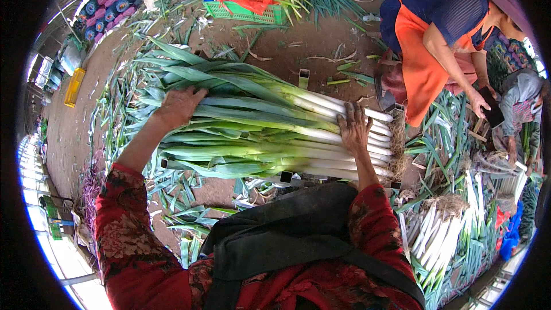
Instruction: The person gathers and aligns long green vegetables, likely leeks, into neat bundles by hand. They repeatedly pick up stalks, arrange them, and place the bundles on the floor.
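Note:
A broad layer of leeks [258,125] lies across a low metal frame [304,78] in front of me, green leaves to the left, white shanks and roots [399,140] to the right. My left hand [180,104] rests on the green leaves, thumb and fingers spread. On the white shanks near the root end lies my right hand [355,127], palm down with the fingers a little apart. Neither hand is closed round a leek. The frame is mostly hidden under the leeks; some square tube ends show.
A person in an orange apron [419,60] holds a phone at the right; another person [523,99] handles leeks beyond. More leeks [437,232] lie at lower right. A green crate [245,12] with net bags stands ahead, a yellow crate [75,87] at left. Leaf scraps cover much ground.

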A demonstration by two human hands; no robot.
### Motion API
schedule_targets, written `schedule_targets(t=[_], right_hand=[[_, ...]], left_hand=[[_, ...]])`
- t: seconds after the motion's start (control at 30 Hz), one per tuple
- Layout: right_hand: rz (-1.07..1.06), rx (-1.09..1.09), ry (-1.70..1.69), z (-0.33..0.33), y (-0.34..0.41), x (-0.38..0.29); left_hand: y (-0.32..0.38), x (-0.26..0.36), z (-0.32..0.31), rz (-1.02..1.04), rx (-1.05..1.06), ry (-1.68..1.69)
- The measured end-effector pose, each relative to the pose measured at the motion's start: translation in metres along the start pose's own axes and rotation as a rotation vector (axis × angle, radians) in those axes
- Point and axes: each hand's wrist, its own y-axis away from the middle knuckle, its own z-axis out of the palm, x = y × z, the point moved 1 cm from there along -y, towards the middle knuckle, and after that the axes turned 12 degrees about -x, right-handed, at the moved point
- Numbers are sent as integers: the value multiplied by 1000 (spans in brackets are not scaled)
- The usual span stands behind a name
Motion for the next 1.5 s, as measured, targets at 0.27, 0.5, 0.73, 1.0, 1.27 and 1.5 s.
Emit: schedule_targets(t=[0.27, 0.5, 0.73, 1.0, 1.27, 1.5], right_hand=[[-10, 50, -38, 2, 2, 4], [1, 45, -32, 6, 3, 7], [30, -1, -41, 1, 1, 2], [-6, 32, -37, -1, 3, 4], [10, 38, -22, 0, 6, 6], [18, 43, -46, 1, 3, 6]], left_hand=[[47, -70, 93, -322, 3, 119], [98, -72, 33, -624, -389, 58], [43, 66, -72, 92, 494, 112], [-31, 64, -29, -52, 539, 261], [-17, 44, 19, -128, 672, 426], [-21, 65, -18, -233, 835, 263]])
